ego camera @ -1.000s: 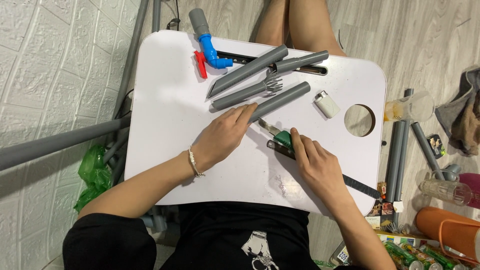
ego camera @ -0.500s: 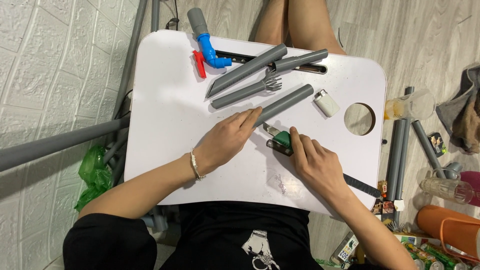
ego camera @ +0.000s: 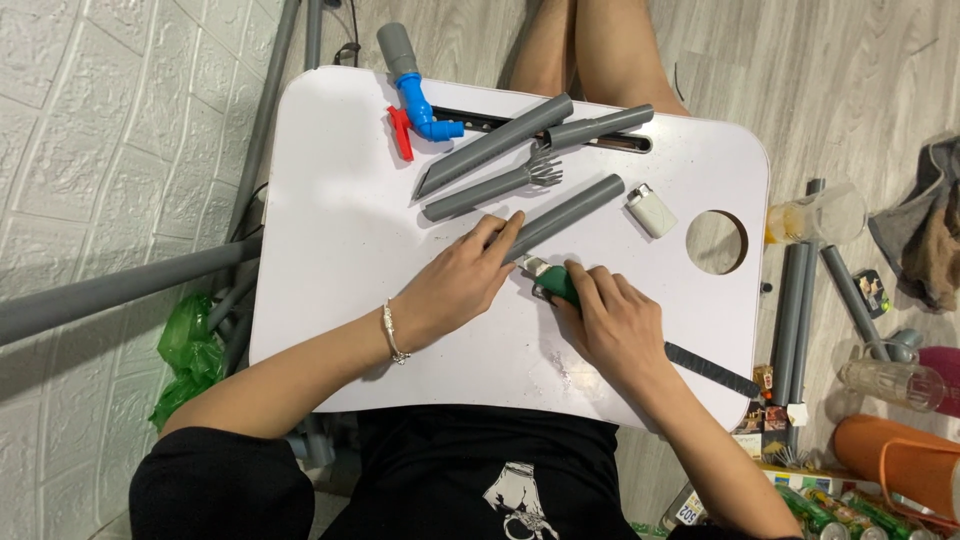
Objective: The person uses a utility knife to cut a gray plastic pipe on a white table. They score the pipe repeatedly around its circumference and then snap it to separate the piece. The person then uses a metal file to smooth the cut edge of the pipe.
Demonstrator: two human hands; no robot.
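Grey pipe (ego camera: 565, 217), short length, lies slantwise near the middle of the white lap table (ego camera: 330, 250); near end under the left hand, far end pointing toward the right.

Head view, looking straight down:
- Left hand (ego camera: 460, 285) rests flat on the near end of the pipe, fingers stretched out along it, pressing it down rather than wrapped around it. Beaded bracelet (ego camera: 390, 332) on that wrist.
- Right hand (ego camera: 615, 325) is curled tight around a green-handled saw (ego camera: 560, 285), just beside the near end of the pipe; its dark blade (ego camera: 712, 369) sticks out past the wrist toward the near right table edge.
- Farther on the table: two more grey pipes (ego camera: 495, 145) laid at the same slant, and one pipe with a split, fork-like end (ego camera: 490, 190).
- Far left corner: blue elbow fitting (ego camera: 425, 110) with a grey stub and a red lever beside it.
- Right of the pipe: small white lighter (ego camera: 651, 210), rectangular, then the round cup hole (ego camera: 717, 242) in the table.
- Floor, right: clear plastic cup (ego camera: 815, 215) with yellow-orange drink, long grey pipes (ego camera: 797, 300), an orange container (ego camera: 900, 460), green cans (ego camera: 830, 505) at the near right corner, small cartons with coloured labels by the table edge, print too small to make out.
- Floor, left: crumpled green plastic bag (ego camera: 190, 350).
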